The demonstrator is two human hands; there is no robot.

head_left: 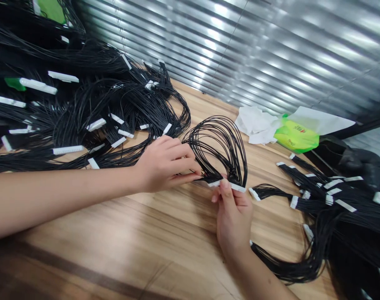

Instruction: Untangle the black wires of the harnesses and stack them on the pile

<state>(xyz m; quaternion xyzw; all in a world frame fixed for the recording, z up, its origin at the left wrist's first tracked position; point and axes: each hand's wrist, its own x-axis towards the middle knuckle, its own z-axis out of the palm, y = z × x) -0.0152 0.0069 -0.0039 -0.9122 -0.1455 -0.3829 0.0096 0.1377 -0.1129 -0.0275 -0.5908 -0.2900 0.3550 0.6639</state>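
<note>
A looped bundle of thin black wires (222,143) with white connectors at both ends arches over the wooden table (139,233). My left hand (164,164) pinches the bundle near its left connector (214,182). Just below, my right hand (233,216) is closed on the right white connector (238,187), thumb on top. The two connector ends lie side by side between my hands.
A big heap of black wire harnesses with white connectors (67,104) covers the table's left and back. Another heap (330,204) lies at the right. White paper and a green bag (294,135) rest by the corrugated metal wall (255,50).
</note>
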